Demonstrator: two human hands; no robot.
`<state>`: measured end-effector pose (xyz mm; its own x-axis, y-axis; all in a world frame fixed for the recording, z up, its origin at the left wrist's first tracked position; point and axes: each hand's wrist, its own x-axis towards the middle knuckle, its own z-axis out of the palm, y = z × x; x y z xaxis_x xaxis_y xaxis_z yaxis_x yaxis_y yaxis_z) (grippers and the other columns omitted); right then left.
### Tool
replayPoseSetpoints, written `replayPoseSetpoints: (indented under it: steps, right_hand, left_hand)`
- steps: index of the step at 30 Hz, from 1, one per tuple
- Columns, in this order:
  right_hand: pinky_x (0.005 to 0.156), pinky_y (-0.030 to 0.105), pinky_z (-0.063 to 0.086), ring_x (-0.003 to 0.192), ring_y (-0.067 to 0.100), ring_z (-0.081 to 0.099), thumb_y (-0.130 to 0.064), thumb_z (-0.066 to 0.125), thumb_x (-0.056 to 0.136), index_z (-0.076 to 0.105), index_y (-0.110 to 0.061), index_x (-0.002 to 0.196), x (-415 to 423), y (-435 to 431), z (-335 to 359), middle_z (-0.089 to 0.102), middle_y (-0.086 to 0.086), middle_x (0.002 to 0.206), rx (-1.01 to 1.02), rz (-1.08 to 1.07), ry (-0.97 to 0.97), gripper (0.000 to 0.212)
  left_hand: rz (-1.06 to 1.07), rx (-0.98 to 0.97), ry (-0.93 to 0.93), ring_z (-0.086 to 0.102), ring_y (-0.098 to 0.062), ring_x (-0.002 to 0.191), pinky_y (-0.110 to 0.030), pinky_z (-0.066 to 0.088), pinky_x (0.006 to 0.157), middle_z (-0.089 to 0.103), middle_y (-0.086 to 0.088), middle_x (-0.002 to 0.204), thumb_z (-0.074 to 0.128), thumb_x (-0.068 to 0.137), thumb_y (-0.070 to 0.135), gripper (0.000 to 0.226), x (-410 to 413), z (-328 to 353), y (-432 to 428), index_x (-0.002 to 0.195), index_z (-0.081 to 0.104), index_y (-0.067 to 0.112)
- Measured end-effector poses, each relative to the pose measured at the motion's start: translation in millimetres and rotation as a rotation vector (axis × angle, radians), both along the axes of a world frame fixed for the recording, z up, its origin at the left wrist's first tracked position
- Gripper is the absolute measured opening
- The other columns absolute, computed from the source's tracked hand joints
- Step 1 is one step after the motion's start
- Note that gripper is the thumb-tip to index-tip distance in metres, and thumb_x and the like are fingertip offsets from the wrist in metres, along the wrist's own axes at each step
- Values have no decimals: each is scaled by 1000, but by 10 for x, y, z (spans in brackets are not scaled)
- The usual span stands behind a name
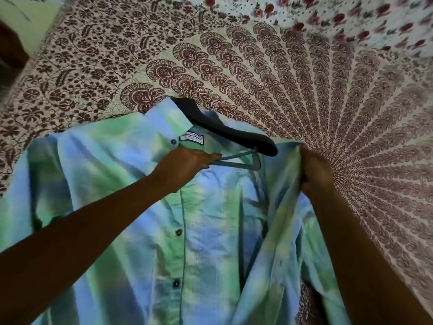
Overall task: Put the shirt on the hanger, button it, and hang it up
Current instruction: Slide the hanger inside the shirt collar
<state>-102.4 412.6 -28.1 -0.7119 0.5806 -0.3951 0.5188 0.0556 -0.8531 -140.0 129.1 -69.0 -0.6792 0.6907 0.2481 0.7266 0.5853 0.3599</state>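
One wide-angle view only, from the person's head: it faces forward and steeply down onto the bed (257,66), close in, so the shirt (210,231) fills the lower half of the frame.

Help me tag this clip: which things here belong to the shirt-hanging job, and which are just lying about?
Job: shirt, hanger, left hand holding the hanger, right hand gripping the shirt.
Lying about: patterned bedspread, floral sheet.

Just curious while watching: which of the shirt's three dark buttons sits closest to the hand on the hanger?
The top button, by the collar, just above the left hand. The other two lie farther down the shirt front.
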Motion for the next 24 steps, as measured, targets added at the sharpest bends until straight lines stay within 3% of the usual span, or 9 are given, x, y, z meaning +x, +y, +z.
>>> replayPoseSetpoints:
  steps: [5, 10, 12, 14, 16, 18, 19, 21, 24]
  right_hand:
    - [56, 21, 48, 52, 4, 56, -15, 48, 96, 56, -17, 69, -186, 120, 260, 61, -8, 53, -152, -26, 179, 28]
    - [63, 19, 45, 61, 0, 53, -10, 47, 96, 55, -21, 72, -204, -358, 237, 61, -17, 57, -162, 102, 393, 27]
    - [62, 20, 45, 62, 1, 52, -8, 46, 96, 54, -22, 78, -166, -569, 200, 60, -14, 62, -123, 286, 360, 24]
    - [55, 23, 48, 58, 8, 54, -9, 50, 94, 58, -18, 80, -96, -743, 183, 58, -3, 66, -160, 646, 111, 19]
    - [51, 19, 47, 56, 15, 57, -14, 57, 91, 61, -14, 80, -29, -741, 99, 58, 5, 66, 14, 802, -7, 12]
    - [59, 22, 45, 66, 20, 61, -15, 59, 89, 66, -11, 85, 8, -581, -42, 65, 8, 75, 304, 585, 103, 9]
    - [66, 24, 44, 76, 23, 62, -17, 58, 89, 68, -10, 93, 29, -461, -115, 68, 11, 85, 451, 433, 143, 13]
    - [89, 36, 42, 107, 34, 55, -35, 51, 87, 57, -10, 122, 60, -223, -255, 60, 20, 118, 709, 356, 81, 43]
    - [113, 57, 8, 142, 41, 6, -67, 43, 82, 10, -23, 149, 151, -104, -473, 8, 14, 157, 866, 723, -287, 86]
  left_hand:
    - [-57, -163, -64, 66, -19, 54, -18, 43, 39, 72, -1, 76, 82, 58, -1, 63, 127, -228, -14, 114, 66, 22]
    - [84, -309, -95, 57, -37, 97, -40, 47, 64, 56, -19, 108, 52, 89, 10, 41, 38, -126, 400, 128, 54, 20]
    - [174, -438, -135, 53, -37, 106, -41, 43, 69, 52, -18, 115, 47, 91, 14, 30, 24, -82, 579, 121, 54, 9]
    - [234, -438, -231, 57, -37, 105, -39, 44, 78, 56, -19, 116, 43, 92, 11, 27, 6, -124, 643, 116, 53, 3]
    - [179, -269, -213, 63, -42, 87, -39, 50, 69, 63, -22, 97, 52, 82, 2, 19, 6, -102, 625, 98, 63, -1]
    - [23, -239, -95, 62, -39, 64, -35, 51, 54, 63, -20, 74, 60, 69, 8, 9, -20, -178, 511, 70, 68, 3]
    - [-14, -225, -55, 62, -37, 64, -34, 52, 55, 63, -18, 74, 57, 72, 16, 16, -59, -269, 414, 71, 69, 6]
    - [-2, -173, -65, 60, -35, 80, -36, 50, 67, 64, -17, 90, 45, 84, 28, 32, -40, -387, 260, 91, 70, 8]
    - [138, 64, -108, 54, -31, 102, -35, 40, 87, 60, -18, 117, 36, 93, 27, 43, 134, -367, 174, 127, 53, 7]
